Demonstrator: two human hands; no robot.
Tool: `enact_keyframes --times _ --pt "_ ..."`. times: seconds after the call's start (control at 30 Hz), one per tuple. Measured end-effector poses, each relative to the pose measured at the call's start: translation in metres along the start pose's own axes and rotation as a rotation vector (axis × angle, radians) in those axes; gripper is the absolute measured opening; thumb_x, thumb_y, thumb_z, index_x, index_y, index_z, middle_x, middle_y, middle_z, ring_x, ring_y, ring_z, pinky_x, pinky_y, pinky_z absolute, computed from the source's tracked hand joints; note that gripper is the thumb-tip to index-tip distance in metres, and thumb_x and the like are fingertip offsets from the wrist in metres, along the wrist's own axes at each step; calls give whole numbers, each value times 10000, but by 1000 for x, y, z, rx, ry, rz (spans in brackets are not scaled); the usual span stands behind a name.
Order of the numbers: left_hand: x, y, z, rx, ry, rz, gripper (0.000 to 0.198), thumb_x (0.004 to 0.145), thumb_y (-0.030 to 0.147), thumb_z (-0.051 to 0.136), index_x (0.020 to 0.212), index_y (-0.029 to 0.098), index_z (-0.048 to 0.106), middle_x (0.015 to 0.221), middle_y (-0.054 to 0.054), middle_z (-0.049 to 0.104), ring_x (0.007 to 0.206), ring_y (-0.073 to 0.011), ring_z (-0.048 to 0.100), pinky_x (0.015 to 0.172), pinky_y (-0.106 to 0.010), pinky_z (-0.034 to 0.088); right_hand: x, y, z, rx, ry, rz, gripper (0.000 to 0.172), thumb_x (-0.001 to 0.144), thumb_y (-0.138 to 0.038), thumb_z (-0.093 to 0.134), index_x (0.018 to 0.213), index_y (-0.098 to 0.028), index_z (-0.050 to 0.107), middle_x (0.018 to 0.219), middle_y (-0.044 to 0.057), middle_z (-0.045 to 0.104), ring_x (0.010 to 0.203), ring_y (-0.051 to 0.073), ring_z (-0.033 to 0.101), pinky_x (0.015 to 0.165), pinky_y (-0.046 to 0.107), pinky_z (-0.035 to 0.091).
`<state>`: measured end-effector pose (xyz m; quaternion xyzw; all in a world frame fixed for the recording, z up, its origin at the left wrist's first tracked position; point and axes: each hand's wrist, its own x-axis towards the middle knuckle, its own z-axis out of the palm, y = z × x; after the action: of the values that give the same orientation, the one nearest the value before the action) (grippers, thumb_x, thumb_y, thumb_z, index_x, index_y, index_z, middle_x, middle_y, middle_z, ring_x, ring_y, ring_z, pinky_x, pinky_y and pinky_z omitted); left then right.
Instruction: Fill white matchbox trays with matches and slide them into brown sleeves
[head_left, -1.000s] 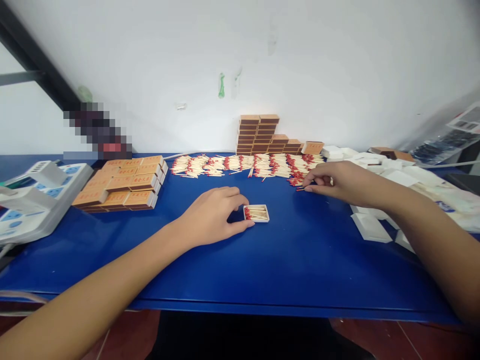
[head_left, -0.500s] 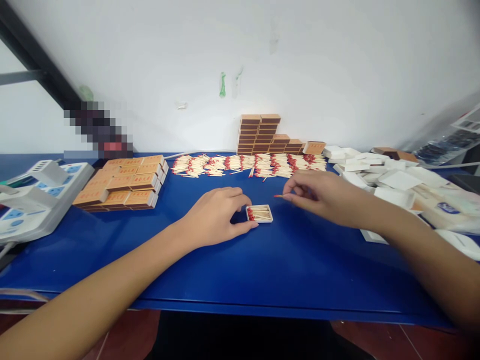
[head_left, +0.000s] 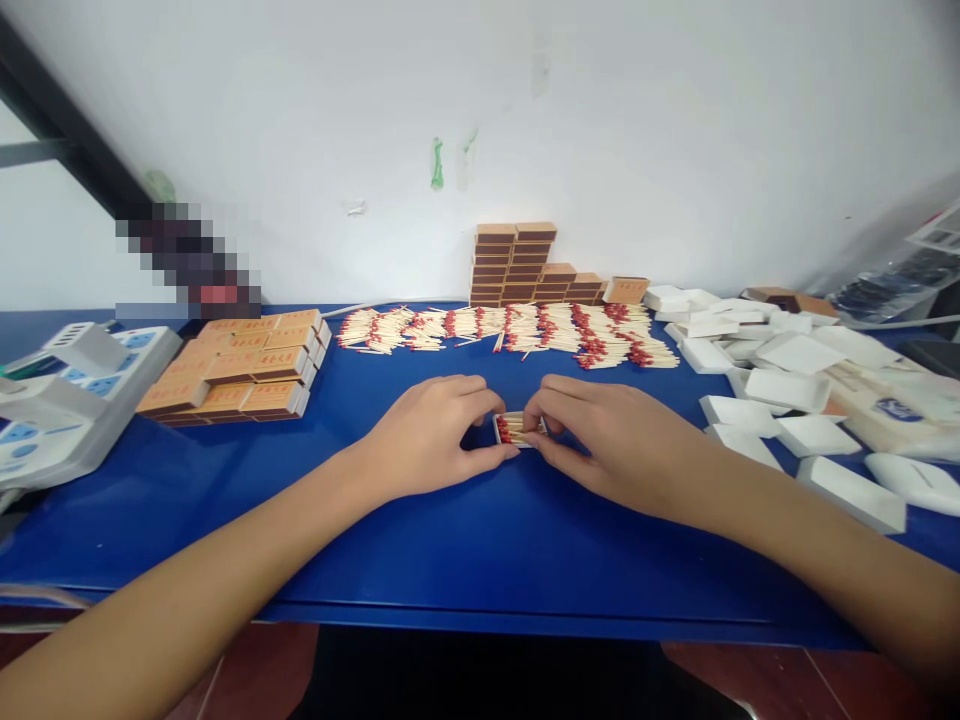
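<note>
A small white matchbox tray (head_left: 517,444) with red-headed matches (head_left: 508,430) in it lies on the blue table. My left hand (head_left: 435,430) grips its left end between thumb and fingers. Over the right end, the thumb and fingertips of my right hand (head_left: 592,440) are pinched on a match down at the tray; they hide most of that match. Behind both hands, a long row of loose matches (head_left: 487,325) lies spread along the table.
Brown matchboxes (head_left: 514,265) stand stacked against the wall. More orange-topped matchboxes (head_left: 247,365) are piled at left, beside a white power strip (head_left: 120,400). White matchbox trays (head_left: 802,355) lie heaped at right, near a white mouse (head_left: 911,482).
My right hand has moved left and down to the tray with its match. My left hand stays on the tray. The view has shifted slightly.
</note>
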<state>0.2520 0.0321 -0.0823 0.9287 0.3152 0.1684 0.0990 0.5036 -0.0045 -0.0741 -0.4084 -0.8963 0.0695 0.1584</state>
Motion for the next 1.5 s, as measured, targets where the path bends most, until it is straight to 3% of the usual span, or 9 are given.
enact_keyframes --times 0.13,0.3,0.7,0.8,0.9,1.0,1.1,1.3,1.5 --pt "0 -1 0 -7 8 5 296 989 448 804 1090 175 748 931 -29 700 826 -196 664 721 -316 486 2 5 -4 49 -19 25 113 1037 -252 572 963 -235 656 941 51 727 727 177 646 646 319 437" --pt "-1 0 -1 -45 -2 19 283 998 444 794 1086 178 750 935 -24 695 834 -192 661 737 -319 490 7 3 -4 156 -14 67 178 1066 -378 625 975 -241 692 860 32 698 732 185 641 660 318 444" --pt "-2 0 0 -55 -13 43 288 997 438 796 1072 166 739 935 -24 686 852 -195 656 764 -323 487 9 3 0 204 -6 50 192 1046 -378 673 922 -236 708 806 13 680 691 161 617 649 296 434" --pt "-4 -2 -1 -67 -5 27 296 989 442 806 1098 171 758 918 -14 671 822 -185 643 736 -316 475 8 22 -6 172 49 39 232 1049 -421 656 926 -241 733 763 12 667 667 162 594 636 302 419" --pt "-6 -5 -3 -69 14 9 283 985 420 810 1123 177 768 912 -9 664 806 -178 631 724 -312 464 4 58 -17 53 148 81 256 1027 -439 645 907 -241 755 749 34 677 661 179 586 652 328 416" --pt "-8 -8 -5 -74 16 -5 254 982 401 810 1104 183 766 910 -7 664 798 -174 621 714 -309 452 -3 97 -28 16 140 186 342 992 -564 670 897 -263 799 703 52 671 646 212 585 630 354 408" --pt "-9 -8 -7 -74 14 -6 256 981 401 808 1106 182 763 915 -10 669 795 -174 616 710 -310 444 -7 118 -32 48 63 253 410 955 -661 683 907 -283 835 763 79 729 660 233 598 630 374 423" --pt "-11 -9 -9 -74 9 -24 235 982 389 805 1089 185 761 926 -14 674 803 -176 618 712 -310 441 -4 116 -26 60 -25 327 485 945 -704 647 904 -250 814 744 67 720 663 214 601 643 357 437" --pt "-12 -11 -9 -67 9 -23 250 984 405 803 1097 185 764 924 -12 668 806 -179 621 715 -316 448 -3 111 -24 39 -109 340 409 936 -630 634 898 -239 747 695 31 654 622 188 566 622 333 397"
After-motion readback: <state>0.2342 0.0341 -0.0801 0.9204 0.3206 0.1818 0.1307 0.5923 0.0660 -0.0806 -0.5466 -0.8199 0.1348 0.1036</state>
